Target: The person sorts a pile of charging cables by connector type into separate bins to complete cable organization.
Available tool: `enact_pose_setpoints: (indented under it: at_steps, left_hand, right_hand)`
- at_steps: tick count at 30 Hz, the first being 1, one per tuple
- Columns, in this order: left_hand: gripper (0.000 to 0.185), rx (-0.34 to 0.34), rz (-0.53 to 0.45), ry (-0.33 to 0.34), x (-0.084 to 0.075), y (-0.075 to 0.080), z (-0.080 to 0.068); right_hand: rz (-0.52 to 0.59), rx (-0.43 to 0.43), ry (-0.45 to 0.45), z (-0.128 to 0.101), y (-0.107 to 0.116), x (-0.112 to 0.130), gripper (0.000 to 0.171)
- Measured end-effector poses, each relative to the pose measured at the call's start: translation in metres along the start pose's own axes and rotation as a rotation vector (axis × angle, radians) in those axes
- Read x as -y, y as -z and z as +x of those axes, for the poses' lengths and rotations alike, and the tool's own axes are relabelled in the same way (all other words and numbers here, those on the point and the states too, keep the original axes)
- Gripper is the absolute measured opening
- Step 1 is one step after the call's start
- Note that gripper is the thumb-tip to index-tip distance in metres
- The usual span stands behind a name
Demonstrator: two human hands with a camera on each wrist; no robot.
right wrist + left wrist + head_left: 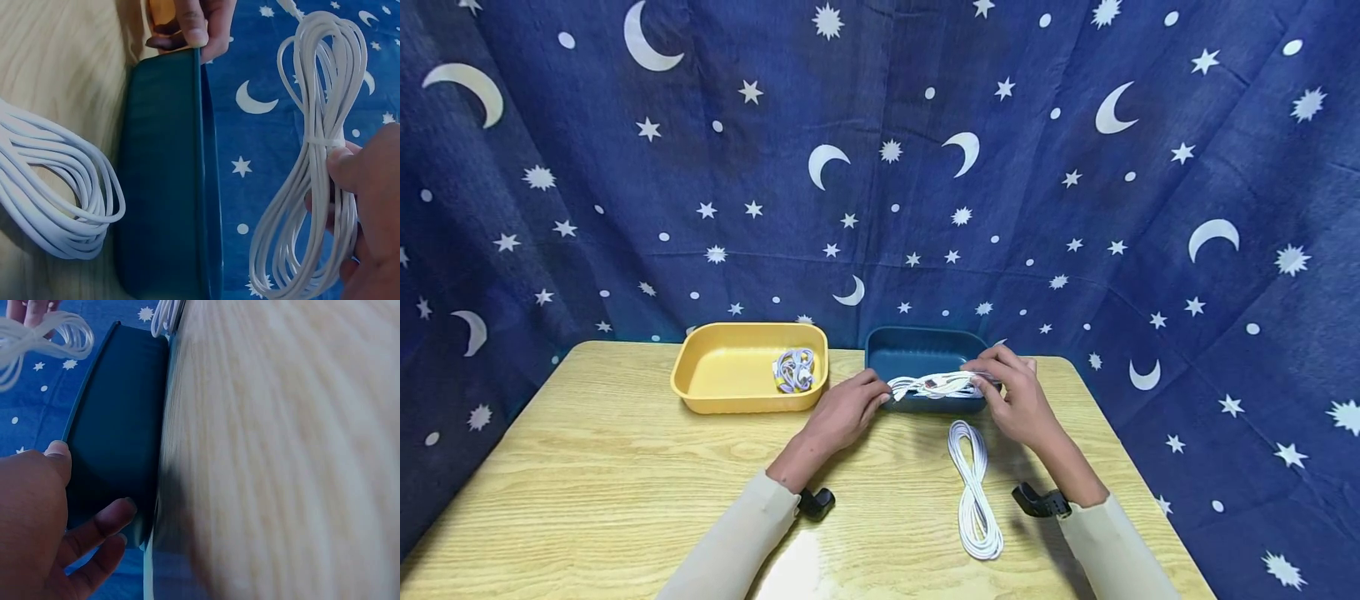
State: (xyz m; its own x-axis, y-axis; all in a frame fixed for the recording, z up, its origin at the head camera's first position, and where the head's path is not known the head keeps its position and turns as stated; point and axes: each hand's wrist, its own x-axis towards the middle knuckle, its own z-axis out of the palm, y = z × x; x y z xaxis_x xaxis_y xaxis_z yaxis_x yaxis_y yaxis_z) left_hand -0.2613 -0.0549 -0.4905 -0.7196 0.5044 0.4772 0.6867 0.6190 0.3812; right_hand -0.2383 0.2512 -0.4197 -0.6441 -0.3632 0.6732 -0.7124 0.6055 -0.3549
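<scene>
Hands: 2, both bare, in cream sleeves, working at the near edge of the blue tray (pixel 925 346).
Left hand (pixel 842 412): its fingers are curling against the tray's left end; the left wrist view is showing thumb and fingertips (pixel 119 509) pressing on the smooth dark wall.
Right hand (pixel 1018 396): it is pinching a coiled white cable (pixel 936 384) at its tie and holding it level over the tray's near rim; in the right wrist view the thumb is lying across the band round the loops.
Cables: 3 bundles. 1 is sitting in the right hand; 1 long white coil (pixel 973 492), round and glossy, is lying on the desk just in front of the tray; 1 smaller purplish bundle (pixel 795 370) is lying in the yellow tray.
Trays: 2, both plastic, rectangular with rounded corners; the yellow tray (pixel 730 400) is standing left of the blue one, close but apart.
Desk (pixel 587 483): 1, pale wood grain.
Backdrop (pixel 625 208): 1 dark blue cloth, creased, printed with white moons, stars and dots.
</scene>
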Motion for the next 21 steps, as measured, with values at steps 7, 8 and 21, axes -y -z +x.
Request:
enact_pose_setpoints:
  at_steps: [7,8,21]
  left_hand:
    - [0.017,0.001,0.006,0.008,0.0,0.0,0.0]
    - [0.017,0.002,0.007,0.008,0.0,0.0,0.001]
    - [0.017,0.004,0.004,0.013,0.002,0.0,0.003]
  right_hand:
    - [-0.039,-0.04,-0.006,0.012,-0.016,-0.009,0.022]
    - [-0.043,-0.045,-0.006,0.014,-0.018,-0.01,0.021]
    - [-0.108,0.003,-0.161,0.031,-0.048,-0.032,0.014]
